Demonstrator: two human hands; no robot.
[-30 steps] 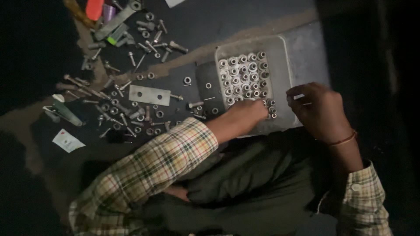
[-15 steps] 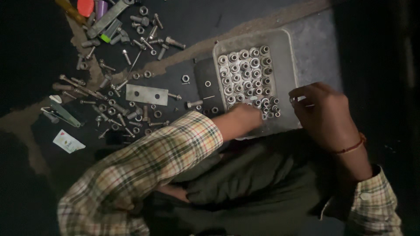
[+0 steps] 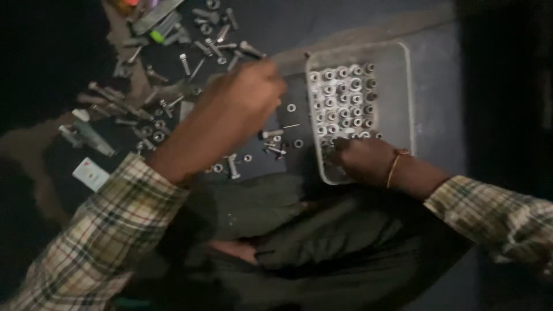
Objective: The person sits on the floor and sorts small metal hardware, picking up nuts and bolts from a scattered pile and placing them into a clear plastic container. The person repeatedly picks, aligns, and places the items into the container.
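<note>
Reaching over loose bolts (image 3: 230, 167), the left hand (image 3: 245, 92) looks curled, grip unclear; small, hard, slippery, they suit shank pinches.

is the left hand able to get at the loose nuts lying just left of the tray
Probably yes: the left hand hovers over the dark mat, and the loose nuts beside the tray lie uncovered just to its right.

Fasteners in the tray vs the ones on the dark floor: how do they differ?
The fasteners in the tray stand packed in neat rows, ends up; the loose fasteners on the floor lie scattered on their sides, mixed long and short. The tray is pale, the floor dark. The right hand rests at the tray set; the left hand is over the loose ones. Both look like grey metal.
</note>
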